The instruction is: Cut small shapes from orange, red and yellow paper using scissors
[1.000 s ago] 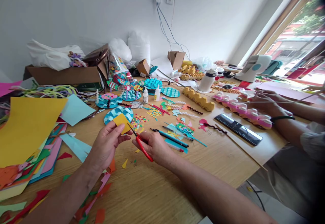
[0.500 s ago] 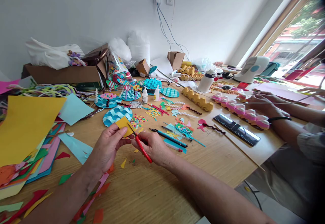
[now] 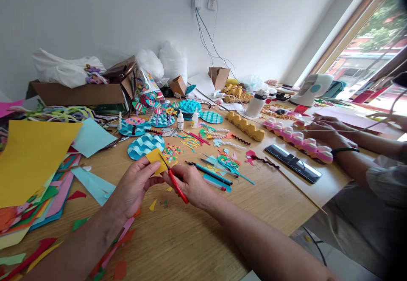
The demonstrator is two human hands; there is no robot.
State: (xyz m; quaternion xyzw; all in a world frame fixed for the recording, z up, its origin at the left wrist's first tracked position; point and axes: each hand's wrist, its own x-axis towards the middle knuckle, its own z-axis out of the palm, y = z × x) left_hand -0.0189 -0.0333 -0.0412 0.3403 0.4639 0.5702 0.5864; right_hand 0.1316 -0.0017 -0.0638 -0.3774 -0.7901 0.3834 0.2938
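A small piece of yellow paper [image 3: 154, 157] is pinched between the thumb and fingers of my left hand [image 3: 138, 183]. My right hand [image 3: 190, 184] grips red-handled scissors [image 3: 177, 184], whose dark blades lie against the right side of the yellow paper. Whether the blades are apart is hard to make out. Just beyond my hands lies a blue disc with pale wavy strips [image 3: 146, 146], with a heap of tiny coloured paper bits [image 3: 171, 153] beside it. A yellow paper scrap [image 3: 153, 205] rests on the table below my hands.
Coloured paper sheets [image 3: 34, 158] are stacked at the left. Pens [image 3: 210, 172] and cut strips lie right of my hands, near a phone [image 3: 293, 163]. Two glue bottles [image 3: 180, 122] stand behind. Another person's hands [image 3: 324, 130] are at a pink egg-carton strip [image 3: 299, 139].
The view has shifted slightly. My hands keep nearly the same pose, with the yellow paper and the scissors still held together.
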